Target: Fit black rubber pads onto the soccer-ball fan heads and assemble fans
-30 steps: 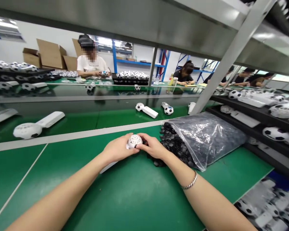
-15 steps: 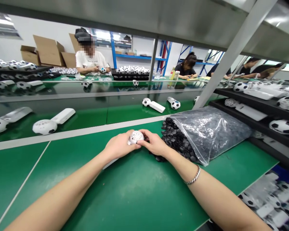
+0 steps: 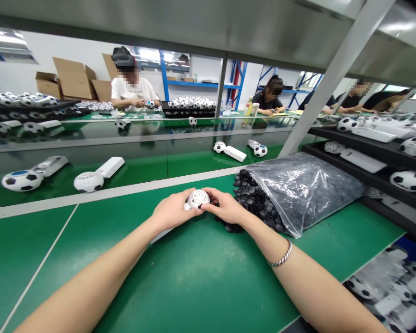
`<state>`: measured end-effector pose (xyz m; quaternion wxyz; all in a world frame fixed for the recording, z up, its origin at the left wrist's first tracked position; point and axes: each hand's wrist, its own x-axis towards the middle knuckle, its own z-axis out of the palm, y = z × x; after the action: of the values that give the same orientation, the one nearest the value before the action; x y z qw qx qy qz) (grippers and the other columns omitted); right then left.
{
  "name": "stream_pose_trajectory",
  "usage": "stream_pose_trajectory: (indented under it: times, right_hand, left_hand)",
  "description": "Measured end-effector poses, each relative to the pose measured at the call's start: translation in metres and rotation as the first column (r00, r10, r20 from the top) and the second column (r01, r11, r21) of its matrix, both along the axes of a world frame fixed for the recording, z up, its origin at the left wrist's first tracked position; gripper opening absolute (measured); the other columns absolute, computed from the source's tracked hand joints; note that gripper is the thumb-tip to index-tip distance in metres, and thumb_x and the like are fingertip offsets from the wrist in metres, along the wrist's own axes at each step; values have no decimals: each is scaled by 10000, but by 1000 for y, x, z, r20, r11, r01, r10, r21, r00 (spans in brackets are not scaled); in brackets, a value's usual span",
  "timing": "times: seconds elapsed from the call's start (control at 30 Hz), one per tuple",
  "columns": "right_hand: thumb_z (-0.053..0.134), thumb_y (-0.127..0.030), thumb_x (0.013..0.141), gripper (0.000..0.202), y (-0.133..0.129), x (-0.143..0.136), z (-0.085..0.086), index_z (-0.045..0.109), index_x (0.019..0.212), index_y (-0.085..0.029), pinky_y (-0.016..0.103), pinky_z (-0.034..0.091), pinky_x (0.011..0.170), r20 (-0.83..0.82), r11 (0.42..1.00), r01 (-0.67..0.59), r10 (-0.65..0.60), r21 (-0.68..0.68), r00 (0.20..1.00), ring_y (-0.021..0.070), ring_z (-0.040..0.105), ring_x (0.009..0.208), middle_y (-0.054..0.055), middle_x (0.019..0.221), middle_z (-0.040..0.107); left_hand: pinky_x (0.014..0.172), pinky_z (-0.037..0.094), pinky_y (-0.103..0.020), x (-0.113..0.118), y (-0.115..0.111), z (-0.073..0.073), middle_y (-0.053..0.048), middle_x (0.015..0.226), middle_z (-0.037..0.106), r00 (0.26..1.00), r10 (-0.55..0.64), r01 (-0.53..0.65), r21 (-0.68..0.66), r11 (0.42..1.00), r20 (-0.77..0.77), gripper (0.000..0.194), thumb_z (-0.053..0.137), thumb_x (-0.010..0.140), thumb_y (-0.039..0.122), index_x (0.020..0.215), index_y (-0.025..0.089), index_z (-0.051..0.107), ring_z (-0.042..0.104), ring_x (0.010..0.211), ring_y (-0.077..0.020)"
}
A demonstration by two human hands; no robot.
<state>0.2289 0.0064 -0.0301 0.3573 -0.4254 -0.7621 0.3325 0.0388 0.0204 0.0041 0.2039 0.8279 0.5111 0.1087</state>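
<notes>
Above the green tabletop [image 3: 194, 282], my left hand [image 3: 175, 209] is closed around a white soccer-ball shell [image 3: 198, 198] with openwork panels. Its pale handle [image 3: 162, 235] sticks out below my left wrist. My right hand [image 3: 225, 206] grips the ball's right side, the thumb pressed low on it beside a dark spot. Whether a small black piece sits under those fingers I cannot tell. Just right of my right hand, loose black patches [image 3: 256, 203] spill from a clear plastic bag [image 3: 308, 189].
Beyond the table edge, a green conveyor [image 3: 145, 162] carries several soccer-ball pieces with handles, including a white one [image 3: 89, 181]. Black trays [image 3: 364, 157] of similar pieces are stacked at the right, near a slanted metal post [image 3: 333, 78]. Across the line sits a person [image 3: 133, 90].
The pieces on the near conveyor have shifted to the right. My hands stay together on the ball, which has turned slightly and shows a dark spot by my right thumb.
</notes>
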Motion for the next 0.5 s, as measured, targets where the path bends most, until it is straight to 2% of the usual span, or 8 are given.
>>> stream_pose_trajectory:
  times: [0.13,0.23,0.33,0.37,0.4,0.43,0.47,0.5]
  right_hand:
    - [560,-318,790,418,-2,-6,-1,464,1173,-181,318,474,827,57,996,83,-84,15,995,172,589,926,68,1094,601]
    - [550,-323,800,398,0,-6,2,472,1164,-184,306,469,833,83,997,74,-75,11,994,163,593,928,61,1083,612]
    - [475,-379,843,358,5,9,9,509,1131,-170,305,452,859,194,985,163,-169,48,966,172,578,978,79,1105,603]
    - [452,-393,852,373,7,17,12,516,1134,-156,322,438,877,275,961,256,-275,104,921,191,559,1016,100,1136,584]
    - [457,-393,848,390,10,27,13,524,1134,-136,353,421,892,371,907,372,-420,197,829,224,538,1043,129,1148,568]
    - [481,-378,835,409,12,37,14,525,1140,-109,398,407,892,474,836,469,-549,285,688,270,517,1062,165,1143,558]
    - [497,-358,825,414,14,46,15,530,1139,-91,432,406,870,567,773,538,-622,337,539,308,514,1051,193,1128,553]
    - [500,-334,821,390,15,53,14,551,1115,-82,447,411,841,648,743,565,-634,359,423,331,519,1031,206,1095,562]
  left_hand:
    - [709,454,-331,0,2,-3,-38,1105,611,1000,27,-27,13,1000,-2,634,507,698,602,1252,307,422,581,953,-290]
    - [696,457,-342,0,0,-5,-31,1088,617,999,39,-39,14,999,3,611,518,701,587,1241,317,430,581,944,-289]
    - [778,454,-344,-1,0,-5,-29,1116,600,994,-27,31,-35,999,104,692,609,634,574,1241,291,435,562,983,-270]
    - [807,450,-330,-2,2,-4,-37,1145,582,984,-58,69,-59,996,169,757,641,606,568,1263,268,413,549,1008,-259]
    - [832,445,-312,-5,6,-2,-49,1180,558,968,-72,90,-66,994,238,799,652,600,565,1282,242,390,531,1036,-245]
    - [856,435,-299,-10,10,1,-62,1209,533,953,-58,74,-43,996,298,800,641,619,566,1289,218,379,509,1067,-235]
    - [883,421,-300,-16,16,4,-71,1225,515,942,-11,8,10,1000,335,757,608,657,568,1282,204,386,482,1097,-230]
    - [913,399,-317,-25,23,6,-76,1234,501,936,70,-107,90,990,345,688,567,701,565,1264,204,408,451,1127,-234]
